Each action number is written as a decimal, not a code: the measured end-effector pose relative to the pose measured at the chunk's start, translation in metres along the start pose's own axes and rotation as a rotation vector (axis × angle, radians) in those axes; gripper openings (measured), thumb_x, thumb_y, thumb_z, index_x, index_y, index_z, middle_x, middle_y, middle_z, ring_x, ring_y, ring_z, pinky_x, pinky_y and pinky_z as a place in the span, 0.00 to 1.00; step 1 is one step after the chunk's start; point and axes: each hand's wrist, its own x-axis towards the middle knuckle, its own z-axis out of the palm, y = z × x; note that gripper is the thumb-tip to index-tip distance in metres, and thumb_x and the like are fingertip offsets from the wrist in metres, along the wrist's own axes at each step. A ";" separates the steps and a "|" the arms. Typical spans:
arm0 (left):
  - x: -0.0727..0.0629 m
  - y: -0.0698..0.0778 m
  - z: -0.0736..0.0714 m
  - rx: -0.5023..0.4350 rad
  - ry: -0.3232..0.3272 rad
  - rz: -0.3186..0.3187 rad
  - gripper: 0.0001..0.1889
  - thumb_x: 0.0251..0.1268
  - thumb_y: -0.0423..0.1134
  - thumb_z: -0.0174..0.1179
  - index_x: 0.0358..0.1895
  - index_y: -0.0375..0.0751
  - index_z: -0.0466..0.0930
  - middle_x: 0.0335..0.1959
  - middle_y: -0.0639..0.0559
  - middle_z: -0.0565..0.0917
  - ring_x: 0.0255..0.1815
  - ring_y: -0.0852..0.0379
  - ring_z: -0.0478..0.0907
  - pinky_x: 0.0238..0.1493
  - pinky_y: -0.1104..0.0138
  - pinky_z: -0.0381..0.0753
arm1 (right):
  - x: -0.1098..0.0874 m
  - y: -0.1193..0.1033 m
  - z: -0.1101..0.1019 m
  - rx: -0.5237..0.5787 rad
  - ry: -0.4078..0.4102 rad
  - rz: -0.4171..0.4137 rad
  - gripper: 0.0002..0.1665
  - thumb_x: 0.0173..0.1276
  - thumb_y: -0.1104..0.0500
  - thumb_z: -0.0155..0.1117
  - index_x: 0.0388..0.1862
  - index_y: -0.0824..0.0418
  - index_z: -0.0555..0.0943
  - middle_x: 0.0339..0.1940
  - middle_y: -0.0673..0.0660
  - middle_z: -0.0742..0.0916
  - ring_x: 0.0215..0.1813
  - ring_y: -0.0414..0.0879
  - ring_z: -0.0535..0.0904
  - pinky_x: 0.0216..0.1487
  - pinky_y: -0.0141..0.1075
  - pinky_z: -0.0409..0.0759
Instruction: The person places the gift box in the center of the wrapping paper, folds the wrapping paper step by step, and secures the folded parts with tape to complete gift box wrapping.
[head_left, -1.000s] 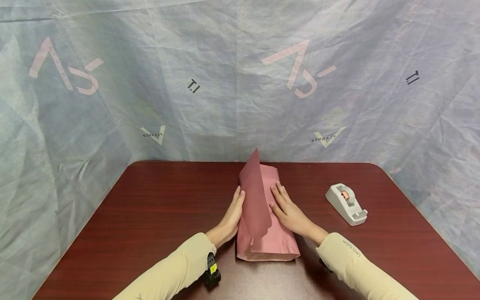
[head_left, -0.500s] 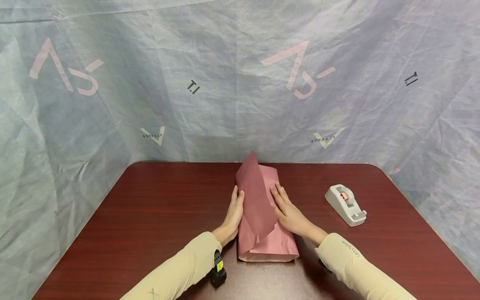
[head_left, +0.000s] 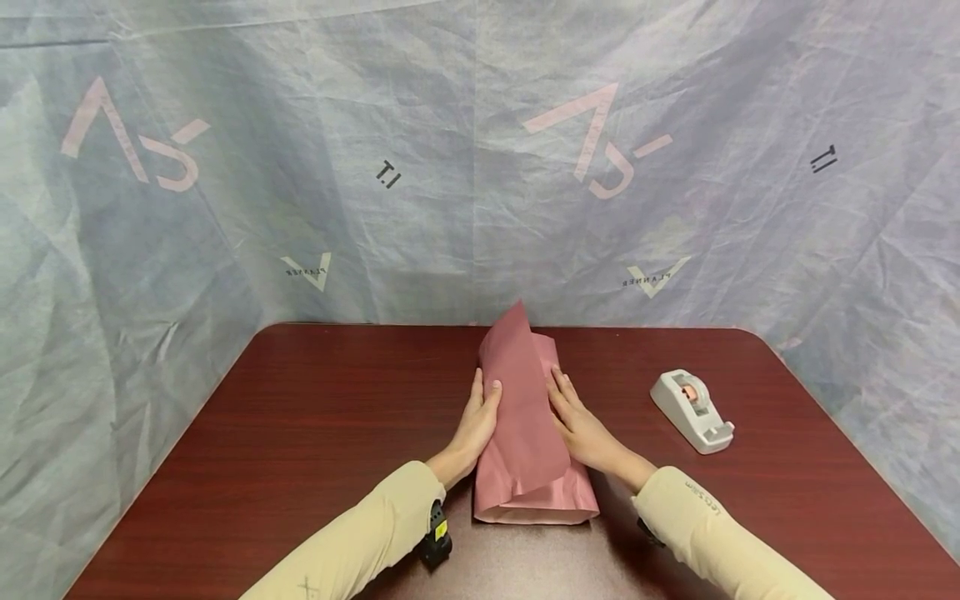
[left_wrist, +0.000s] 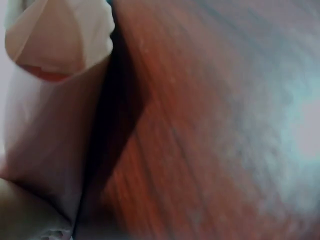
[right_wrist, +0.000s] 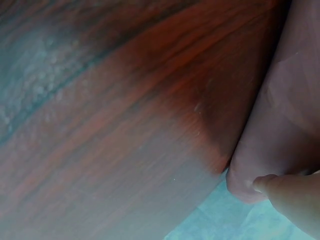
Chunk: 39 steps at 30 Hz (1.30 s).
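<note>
A pink paper wrap is steadied on the counter between the left grip and the right grip. The left grip is laid along one side, fingers straight, its thumb rested on the flap; by the right grip the opposite side is touched with fingers extended. Neither is clamped. Over the last second the flap has been leaned farther from the left grip toward the right one, and the fingers there are now reached by its free edge. More of the top is thereby covered, so the fold is judged closer to flat, though the corner beyond both grips is still raised. On the wrist side, the hollow end is left unfolded. A tape dispenser is seen apart, outward of the right grip.
</note>
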 end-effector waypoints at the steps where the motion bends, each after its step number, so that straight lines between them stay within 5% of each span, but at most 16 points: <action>1: 0.000 0.000 -0.001 0.001 -0.004 0.002 0.34 0.71 0.55 0.36 0.73 0.49 0.34 0.75 0.47 0.40 0.74 0.48 0.38 0.71 0.51 0.42 | 0.000 0.000 0.000 0.004 0.001 0.000 0.28 0.67 0.69 0.48 0.64 0.78 0.58 0.70 0.76 0.52 0.70 0.71 0.43 0.65 0.61 0.49; 5: 0.001 0.000 -0.002 0.014 -0.006 0.005 0.33 0.71 0.55 0.36 0.73 0.50 0.35 0.75 0.47 0.41 0.74 0.48 0.39 0.70 0.50 0.42 | 0.001 0.001 0.001 -0.018 0.019 -0.028 0.16 0.67 0.69 0.47 0.52 0.73 0.73 0.69 0.76 0.53 0.70 0.73 0.44 0.64 0.61 0.51; 8: 0.000 0.003 -0.002 0.056 -0.005 -0.009 0.34 0.71 0.55 0.38 0.73 0.53 0.34 0.75 0.48 0.41 0.74 0.48 0.39 0.70 0.51 0.43 | 0.001 0.001 0.001 -0.011 0.033 -0.064 0.16 0.66 0.71 0.46 0.50 0.72 0.74 0.69 0.77 0.54 0.69 0.74 0.45 0.63 0.63 0.51; 12: -0.002 0.005 0.000 0.128 0.013 -0.019 0.36 0.70 0.52 0.42 0.73 0.55 0.33 0.75 0.49 0.42 0.74 0.48 0.42 0.70 0.51 0.45 | 0.001 0.002 0.000 0.035 0.016 -0.050 0.27 0.67 0.68 0.46 0.65 0.74 0.61 0.70 0.75 0.53 0.69 0.73 0.43 0.64 0.62 0.48; 17: -0.003 0.005 0.000 0.158 0.029 0.010 0.37 0.69 0.48 0.46 0.73 0.51 0.35 0.74 0.47 0.44 0.73 0.45 0.46 0.69 0.50 0.48 | 0.002 0.003 -0.003 0.084 -0.015 0.039 0.34 0.69 0.60 0.49 0.70 0.68 0.53 0.73 0.68 0.52 0.73 0.65 0.42 0.67 0.58 0.49; 22: -0.002 0.004 0.000 0.149 0.029 0.010 0.39 0.67 0.47 0.50 0.73 0.50 0.35 0.74 0.47 0.44 0.73 0.46 0.45 0.69 0.50 0.48 | 0.006 0.002 -0.005 0.126 0.022 0.097 0.31 0.72 0.62 0.44 0.70 0.71 0.51 0.72 0.69 0.56 0.73 0.62 0.49 0.68 0.55 0.51; 27: 0.000 0.000 0.000 0.126 0.012 0.019 0.41 0.66 0.47 0.52 0.73 0.49 0.34 0.75 0.46 0.42 0.74 0.46 0.42 0.70 0.50 0.46 | 0.007 -0.001 -0.009 0.244 0.043 0.170 0.29 0.75 0.58 0.39 0.72 0.64 0.52 0.71 0.64 0.61 0.72 0.57 0.55 0.66 0.51 0.58; 33: 0.001 -0.001 -0.001 0.110 -0.008 0.029 0.44 0.64 0.47 0.54 0.73 0.47 0.32 0.74 0.45 0.42 0.74 0.46 0.41 0.70 0.49 0.45 | 0.005 0.001 -0.007 0.102 0.024 0.127 0.27 0.71 0.56 0.48 0.67 0.62 0.64 0.72 0.63 0.58 0.73 0.59 0.50 0.65 0.56 0.57; 39: -0.009 -0.002 -0.001 0.108 0.004 -0.019 0.45 0.63 0.50 0.54 0.73 0.47 0.33 0.74 0.42 0.43 0.73 0.45 0.42 0.70 0.49 0.46 | 0.002 0.002 -0.006 0.079 0.009 0.103 0.29 0.69 0.57 0.51 0.68 0.62 0.63 0.73 0.63 0.56 0.73 0.61 0.48 0.65 0.58 0.55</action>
